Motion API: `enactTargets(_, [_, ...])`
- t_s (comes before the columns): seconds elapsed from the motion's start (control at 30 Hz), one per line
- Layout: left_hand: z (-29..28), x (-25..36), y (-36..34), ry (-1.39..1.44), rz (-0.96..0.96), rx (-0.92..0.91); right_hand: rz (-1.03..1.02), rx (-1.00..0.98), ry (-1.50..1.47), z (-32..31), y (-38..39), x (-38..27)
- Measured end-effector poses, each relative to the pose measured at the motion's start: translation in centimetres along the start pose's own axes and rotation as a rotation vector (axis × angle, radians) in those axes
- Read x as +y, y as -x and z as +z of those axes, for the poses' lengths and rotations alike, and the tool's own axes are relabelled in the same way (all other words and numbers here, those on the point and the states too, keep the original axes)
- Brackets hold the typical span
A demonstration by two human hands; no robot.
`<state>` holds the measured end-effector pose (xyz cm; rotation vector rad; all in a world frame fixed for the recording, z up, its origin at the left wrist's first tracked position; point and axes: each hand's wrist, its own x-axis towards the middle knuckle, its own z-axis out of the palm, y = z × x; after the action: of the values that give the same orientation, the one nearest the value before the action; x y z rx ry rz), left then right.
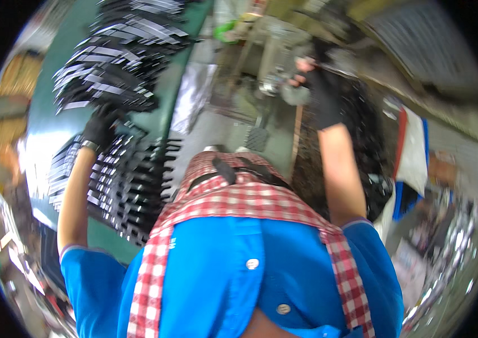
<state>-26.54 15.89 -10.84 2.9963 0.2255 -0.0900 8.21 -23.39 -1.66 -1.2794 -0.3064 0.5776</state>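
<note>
My left hand (101,127), in a black glove, touches the near edge of a heap of flat dark metal strips (115,62) on a green tabletop (41,121). Its fingers blend into the dark strips, so their grip is hidden. Just below it lies another batch of notched, comb-like dark strips (132,180). My right hand (320,93), in a black glove with bare fingertips, reaches forward beside the machine (272,79). The fingertips look bent, but motion smears them and I cannot make out anything held there.
A foot pedal (257,137) sits on the floor ahead of me. Under my right forearm, a wide container holds a dark heap of glossy pieces (363,129). A white cloth (194,96) hangs by the table's edge. Shiny scrap (447,248) lies at the far right.
</note>
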Motion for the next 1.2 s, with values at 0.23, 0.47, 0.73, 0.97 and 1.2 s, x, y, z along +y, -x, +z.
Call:
enactTargets(0.23, [1.3,-0.7,-1.5,-0.15,-0.014,0.087,-0.244,0.045,0.145,-0.9,1.9,-0.4])
enactTargets(0.47, [-2.1,-1.9,-1.4,-0.29,0.178,0.159,0.089,0.176,1.338,-23.1,8.1,8.2])
enactTargets(0.73, [-7.9,6.8,-8.0,-0.07,0.135,0.193,0.045,0.433,1.251,-24.2,9.8,5.6])
enactTargets(0.97, [-11.8,22.3,-13.9,0.351,0.351,0.093,-0.092,0.271,-0.162,-7.3,9.2,-1.7])
enactTargets(1.2, [-11.0,23.8,-14.9,0.327,0.413,0.1,-0.056,0.147,-0.177,-3.8,9.3,-1.8])
